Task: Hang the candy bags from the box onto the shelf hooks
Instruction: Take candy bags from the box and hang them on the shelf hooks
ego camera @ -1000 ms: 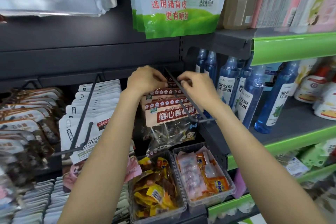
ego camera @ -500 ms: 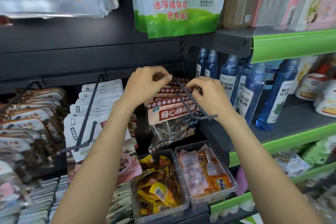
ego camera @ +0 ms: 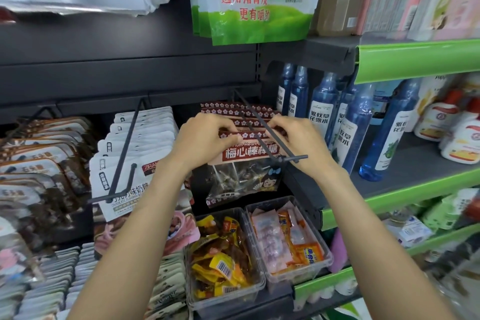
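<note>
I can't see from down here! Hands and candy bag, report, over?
Left hand and right hand both pinch the front lollipop bag by its top. Bag on the hook, near its tip. Nothing blocking.

Looks like a shop aisle: snack bags (ego camera: 140,153) are hung in rows on peg hooks (ego camera: 124,153), bottles (ego camera: 322,109) lined up on green-edged shelves (ego camera: 415,60).

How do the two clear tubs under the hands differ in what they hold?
The left tub holds crumpled yellow, red and brown wrappers, some with barcodes; the right tub holds pale pink and orange packets. The left tub's pile looks darker and more jumbled, while the right tub's packets look flatter. The left tub sits nearer the camera; the right tub sits slightly further back. Both are clear plastic, side by side beneath the lollipop bag.
</note>
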Tool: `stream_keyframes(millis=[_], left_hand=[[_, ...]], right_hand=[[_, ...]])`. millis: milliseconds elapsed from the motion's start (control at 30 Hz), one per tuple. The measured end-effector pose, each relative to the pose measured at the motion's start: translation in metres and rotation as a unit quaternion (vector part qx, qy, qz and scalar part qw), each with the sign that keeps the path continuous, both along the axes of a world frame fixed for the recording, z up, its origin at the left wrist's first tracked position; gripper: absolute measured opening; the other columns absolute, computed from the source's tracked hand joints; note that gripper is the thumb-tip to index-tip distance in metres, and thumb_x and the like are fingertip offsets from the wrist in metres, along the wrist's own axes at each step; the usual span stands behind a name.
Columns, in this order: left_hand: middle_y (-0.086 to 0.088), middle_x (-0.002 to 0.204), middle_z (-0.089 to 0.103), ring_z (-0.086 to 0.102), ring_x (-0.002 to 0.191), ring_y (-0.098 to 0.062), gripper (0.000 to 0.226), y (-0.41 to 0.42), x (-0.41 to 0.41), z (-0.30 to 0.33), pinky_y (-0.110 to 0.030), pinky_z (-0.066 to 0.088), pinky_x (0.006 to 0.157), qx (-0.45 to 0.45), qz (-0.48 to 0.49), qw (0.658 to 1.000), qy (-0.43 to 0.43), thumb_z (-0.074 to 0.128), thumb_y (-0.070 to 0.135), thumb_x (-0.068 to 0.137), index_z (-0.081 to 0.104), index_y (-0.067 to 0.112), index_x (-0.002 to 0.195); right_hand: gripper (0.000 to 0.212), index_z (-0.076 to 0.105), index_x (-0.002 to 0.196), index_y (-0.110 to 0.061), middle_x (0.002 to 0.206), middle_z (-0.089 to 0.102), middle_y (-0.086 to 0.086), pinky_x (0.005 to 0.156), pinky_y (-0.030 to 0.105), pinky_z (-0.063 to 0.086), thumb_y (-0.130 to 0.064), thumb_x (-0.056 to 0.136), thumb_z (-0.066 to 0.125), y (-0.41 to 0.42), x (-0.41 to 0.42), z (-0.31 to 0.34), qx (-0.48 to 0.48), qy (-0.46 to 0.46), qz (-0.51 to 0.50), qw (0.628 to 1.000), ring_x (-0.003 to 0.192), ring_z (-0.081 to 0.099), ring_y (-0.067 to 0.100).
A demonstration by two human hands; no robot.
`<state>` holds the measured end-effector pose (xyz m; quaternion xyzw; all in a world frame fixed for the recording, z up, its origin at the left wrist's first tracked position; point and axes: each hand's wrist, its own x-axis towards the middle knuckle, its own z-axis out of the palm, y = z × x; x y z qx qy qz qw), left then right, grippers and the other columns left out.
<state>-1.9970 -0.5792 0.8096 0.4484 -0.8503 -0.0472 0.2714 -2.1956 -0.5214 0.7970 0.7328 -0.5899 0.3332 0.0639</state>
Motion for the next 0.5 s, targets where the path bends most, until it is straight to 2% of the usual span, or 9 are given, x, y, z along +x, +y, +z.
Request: stream_keyframes(millis=[133, 233, 300, 400, 500], left_hand=[[0.008, 0.106, 0.070, 0.062, 0.101, -0.016, 0.021, 0.002, -0.001, 0.000, -0.035, 0.050, 0.083, -0.006, 0.005, 1.000, -0.008, 0.064, 0.048, 0.086, 0.071, 0.030, 0.094], [0.013, 0.106, 0.070, 0.061, 0.101, -0.011, 0.020, 0.006, 0.001, 0.001, -0.033, 0.051, 0.080, -0.015, -0.009, 1.000, 0.013, 0.063, 0.050, 0.086, 0.071, 0.033, 0.093], [0.017, 0.099, 0.070, 0.062, 0.096, -0.007, 0.018, 0.009, 0.001, 0.002, -0.033, 0.051, 0.079, -0.027, -0.022, 0.998, 0.057, 0.061, 0.049, 0.087, 0.071, 0.035, 0.092], [0.020, 0.091, 0.067, 0.062, 0.089, -0.005, 0.020, 0.009, -0.002, 0.007, -0.031, 0.051, 0.077, -0.063, -0.007, 0.985, 0.160, 0.056, 0.042, 0.094, 0.071, 0.030, 0.097], [0.017, 0.093, 0.067, 0.061, 0.089, -0.004, 0.020, 0.000, -0.012, 0.014, -0.025, 0.047, 0.076, -0.071, 0.032, 0.978, 0.193, 0.054, 0.036, 0.095, 0.068, 0.029, 0.107]], right_hand=[[0.012, 0.067, 0.096, -0.015, 0.074, 0.050, -0.019, 0.068, 0.034, 0.048, -0.015, 0.094, 0.056, 0.001, -0.001, 0.002, 0.007, -0.002, -0.003, 1.000, 0.079, 0.061, 0.018], [0.014, 0.069, 0.099, -0.018, 0.089, 0.066, -0.011, 0.074, 0.036, 0.051, -0.020, 0.096, 0.056, 0.002, -0.003, 0.004, 0.005, -0.014, -0.012, 1.000, 0.087, 0.063, 0.016], [0.017, 0.070, 0.103, -0.020, 0.099, 0.071, -0.007, 0.078, 0.038, 0.053, -0.018, 0.096, 0.055, 0.002, -0.004, 0.005, -0.008, -0.024, -0.022, 0.999, 0.092, 0.064, 0.015], [0.021, 0.069, 0.109, -0.022, 0.104, 0.072, -0.007, 0.084, 0.041, 0.054, -0.018, 0.098, 0.051, 0.001, 0.000, 0.016, -0.033, -0.081, -0.016, 0.996, 0.096, 0.065, 0.013], [0.027, 0.066, 0.118, -0.025, 0.108, 0.070, -0.007, 0.089, 0.033, 0.051, -0.035, 0.099, 0.050, -0.001, 0.010, 0.035, 0.035, -0.154, 0.014, 0.987, 0.098, 0.063, 0.008]])
